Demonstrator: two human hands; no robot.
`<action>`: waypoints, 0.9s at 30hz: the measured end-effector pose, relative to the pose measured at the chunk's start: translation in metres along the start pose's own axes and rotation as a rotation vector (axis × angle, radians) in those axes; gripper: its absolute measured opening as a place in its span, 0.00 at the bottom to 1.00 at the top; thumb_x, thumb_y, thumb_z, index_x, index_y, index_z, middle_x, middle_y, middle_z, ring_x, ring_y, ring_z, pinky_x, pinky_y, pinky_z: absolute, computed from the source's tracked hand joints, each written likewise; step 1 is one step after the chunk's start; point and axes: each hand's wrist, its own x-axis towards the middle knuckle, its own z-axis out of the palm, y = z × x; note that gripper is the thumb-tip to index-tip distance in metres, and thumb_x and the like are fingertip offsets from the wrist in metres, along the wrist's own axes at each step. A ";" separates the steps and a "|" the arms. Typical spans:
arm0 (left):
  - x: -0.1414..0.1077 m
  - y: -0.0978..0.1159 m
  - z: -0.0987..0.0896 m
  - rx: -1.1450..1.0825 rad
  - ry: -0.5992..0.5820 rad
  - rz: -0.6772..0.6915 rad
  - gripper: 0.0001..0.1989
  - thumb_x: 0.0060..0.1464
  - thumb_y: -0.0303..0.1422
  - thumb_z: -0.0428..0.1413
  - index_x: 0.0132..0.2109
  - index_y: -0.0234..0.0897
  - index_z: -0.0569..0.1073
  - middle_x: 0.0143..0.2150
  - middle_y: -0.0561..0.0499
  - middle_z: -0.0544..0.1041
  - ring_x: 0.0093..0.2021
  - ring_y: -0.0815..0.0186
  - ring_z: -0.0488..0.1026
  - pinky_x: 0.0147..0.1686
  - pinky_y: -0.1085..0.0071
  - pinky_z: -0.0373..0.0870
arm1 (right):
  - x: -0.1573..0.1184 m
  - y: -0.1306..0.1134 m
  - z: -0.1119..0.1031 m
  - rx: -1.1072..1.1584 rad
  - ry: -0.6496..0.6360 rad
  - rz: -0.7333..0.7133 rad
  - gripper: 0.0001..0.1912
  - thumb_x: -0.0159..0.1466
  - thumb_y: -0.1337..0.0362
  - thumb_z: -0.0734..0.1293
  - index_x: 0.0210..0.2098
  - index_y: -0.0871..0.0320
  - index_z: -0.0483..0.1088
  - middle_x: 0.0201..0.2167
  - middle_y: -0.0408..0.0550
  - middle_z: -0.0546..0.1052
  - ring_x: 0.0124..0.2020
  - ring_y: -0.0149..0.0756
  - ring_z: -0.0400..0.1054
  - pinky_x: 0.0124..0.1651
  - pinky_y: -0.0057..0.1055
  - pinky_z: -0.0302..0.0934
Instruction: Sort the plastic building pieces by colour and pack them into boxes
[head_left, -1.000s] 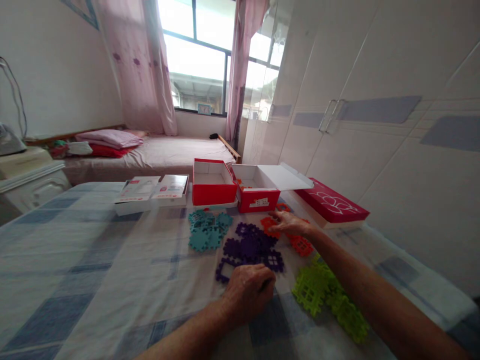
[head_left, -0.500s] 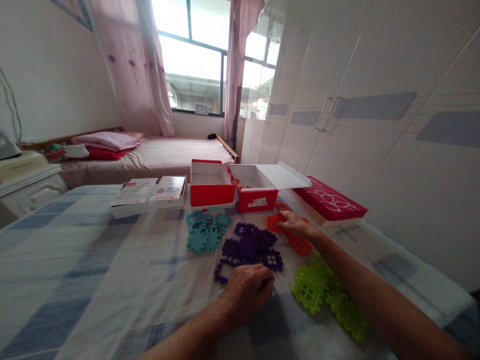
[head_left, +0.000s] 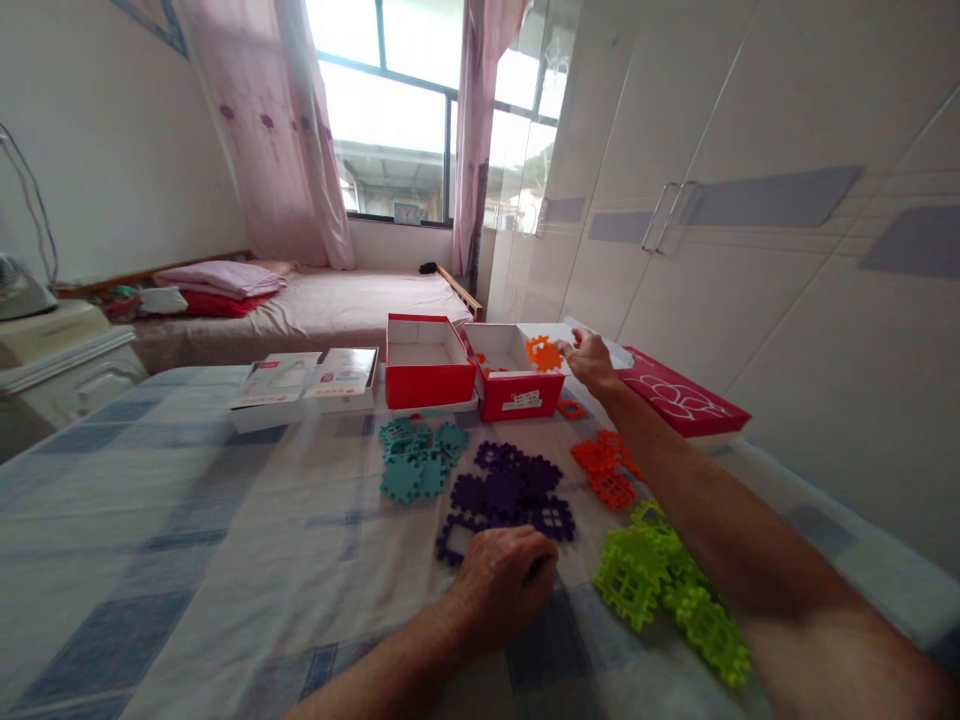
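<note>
My right hand (head_left: 590, 358) pinches an orange interlocking puzzle tile (head_left: 544, 353) by its right edge, holding it over the front of the open right-hand red box (head_left: 523, 396). A few orange pieces show inside that box. On the tablecloth, my left hand (head_left: 510, 578) rests in a loose fist, with nothing visible in it. Just beyond its knuckles lies a pile of purple tiles (head_left: 502, 490). Teal tiles (head_left: 420, 460) sit to the left, more orange tiles (head_left: 606, 465) to the right. Lime-green tiles (head_left: 634, 575) lie nearer, partly under my right forearm.
Another red box (head_left: 427, 387), open and white inside, stands left of the first. Two white boxes (head_left: 341, 390) are farther left. A flat crimson box (head_left: 686, 395) lies at the right. Behind the table are a bed (head_left: 345, 300) and a wardrobe (head_left: 750, 300).
My right hand has risen from the orange pile to the right-hand red box, carrying an orange tile. My left hand stays in place. The view has shifted slightly.
</note>
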 end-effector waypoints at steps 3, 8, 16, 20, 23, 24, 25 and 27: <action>0.000 0.000 0.001 0.004 0.001 0.007 0.08 0.54 0.27 0.49 0.33 0.39 0.73 0.31 0.54 0.76 0.33 0.68 0.73 0.33 0.76 0.62 | -0.019 0.024 -0.004 -0.247 0.069 0.077 0.19 0.59 0.62 0.60 0.47 0.64 0.65 0.49 0.62 0.68 0.48 0.44 0.64 0.53 0.42 0.56; 0.000 0.000 0.002 -0.004 0.012 0.003 0.08 0.54 0.28 0.49 0.33 0.39 0.73 0.32 0.54 0.76 0.33 0.68 0.73 0.33 0.76 0.62 | -0.060 0.059 -0.012 -0.537 -0.240 0.150 0.10 0.56 0.63 0.64 0.34 0.61 0.74 0.32 0.54 0.76 0.38 0.44 0.70 0.43 0.34 0.60; 0.000 0.000 0.001 -0.022 0.005 -0.002 0.08 0.54 0.27 0.49 0.33 0.39 0.73 0.31 0.53 0.76 0.33 0.69 0.73 0.34 0.77 0.62 | -0.070 0.070 -0.010 -0.779 -0.426 0.098 0.14 0.58 0.61 0.63 0.38 0.64 0.74 0.43 0.63 0.72 0.46 0.49 0.66 0.44 0.35 0.59; 0.000 0.000 0.001 -0.022 0.004 -0.012 0.08 0.53 0.26 0.49 0.33 0.38 0.73 0.32 0.53 0.76 0.33 0.68 0.73 0.34 0.76 0.62 | -0.074 0.067 -0.025 -0.778 -0.527 0.064 0.10 0.56 0.62 0.64 0.29 0.63 0.74 0.34 0.57 0.75 0.36 0.41 0.69 0.36 0.28 0.59; 0.000 0.000 0.001 -0.023 0.004 -0.010 0.08 0.53 0.27 0.50 0.33 0.39 0.73 0.32 0.54 0.76 0.33 0.69 0.73 0.33 0.76 0.62 | -0.080 0.054 -0.040 -0.747 -0.540 0.030 0.11 0.56 0.62 0.63 0.28 0.64 0.73 0.31 0.55 0.75 0.32 0.38 0.69 0.32 0.27 0.57; 0.000 -0.001 0.002 -0.022 0.006 -0.008 0.08 0.53 0.27 0.50 0.33 0.39 0.73 0.31 0.54 0.76 0.33 0.69 0.73 0.33 0.76 0.62 | -0.082 0.048 -0.045 -0.727 -0.537 0.013 0.11 0.56 0.63 0.62 0.28 0.64 0.73 0.32 0.55 0.76 0.33 0.37 0.69 0.33 0.27 0.57; 0.000 -0.001 0.002 -0.021 0.008 -0.007 0.08 0.53 0.27 0.50 0.32 0.39 0.73 0.31 0.54 0.76 0.33 0.69 0.73 0.33 0.76 0.62 | -0.083 0.041 -0.050 -0.702 -0.533 -0.005 0.11 0.57 0.63 0.61 0.30 0.64 0.73 0.33 0.54 0.76 0.34 0.36 0.69 0.33 0.26 0.58; 0.000 -0.001 0.002 -0.015 0.011 -0.009 0.08 0.53 0.26 0.50 0.32 0.39 0.73 0.31 0.54 0.76 0.33 0.69 0.73 0.33 0.76 0.62 | -0.084 0.026 -0.054 -0.644 -0.529 -0.034 0.13 0.59 0.62 0.59 0.32 0.62 0.72 0.35 0.50 0.76 0.35 0.34 0.69 0.34 0.24 0.58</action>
